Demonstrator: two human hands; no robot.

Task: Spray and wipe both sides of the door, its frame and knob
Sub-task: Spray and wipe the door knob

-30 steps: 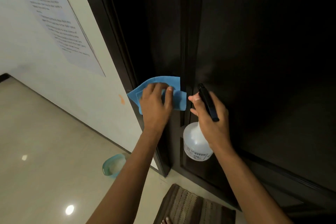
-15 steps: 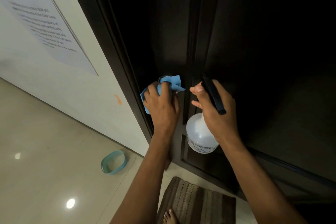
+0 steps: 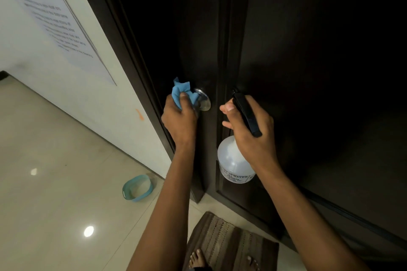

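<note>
Left hand (image 3: 179,116) bunches the blue cloth (image 3: 182,93) on the silver door knob (image 3: 203,101), right hand (image 3: 251,130) grips the spray bottle (image 3: 233,160); best twist fully round.

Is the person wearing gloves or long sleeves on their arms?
No. The left hand and right hand are both bare, with no gloves, rings or watch showing. Both forearms are bare too, right down to the bottom edge of the picture, so no sleeves can be seen.
</note>
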